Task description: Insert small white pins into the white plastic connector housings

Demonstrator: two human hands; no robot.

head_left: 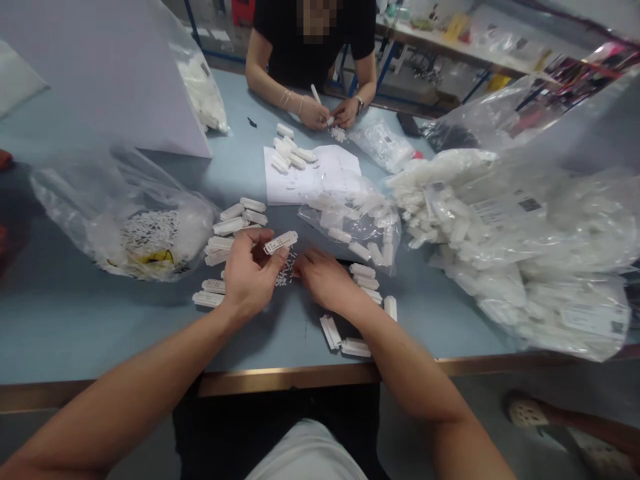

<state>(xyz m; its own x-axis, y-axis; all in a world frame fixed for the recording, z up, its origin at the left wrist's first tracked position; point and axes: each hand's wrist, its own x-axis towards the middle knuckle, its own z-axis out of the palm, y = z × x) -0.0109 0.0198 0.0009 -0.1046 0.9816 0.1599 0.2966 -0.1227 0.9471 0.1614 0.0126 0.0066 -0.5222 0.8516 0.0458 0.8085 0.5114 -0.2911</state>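
Note:
Between the thumb and fingers of my left hand [251, 277] is a white slotted plastic housing [281, 243], held tilted above the table. Just right of it, my right hand [319, 275] reaches down beside a small heap of tiny white parts [285, 272]; its fingers are blurred, so I cannot tell whether they hold one. More white plastic housings [233, 225] lie in rows to the left of my left hand. Several others [365, 280] lie around my right wrist, partly hidden by the forearm.
A clear bag of small parts [150, 233] stands at left, and an open bag of housings [363, 213] lies ahead. Big filled bags [500, 227] crowd the right. Across the blue table [425, 320], a co-worker's hands [330, 115] work near a paper sheet [280, 190] with housings on it.

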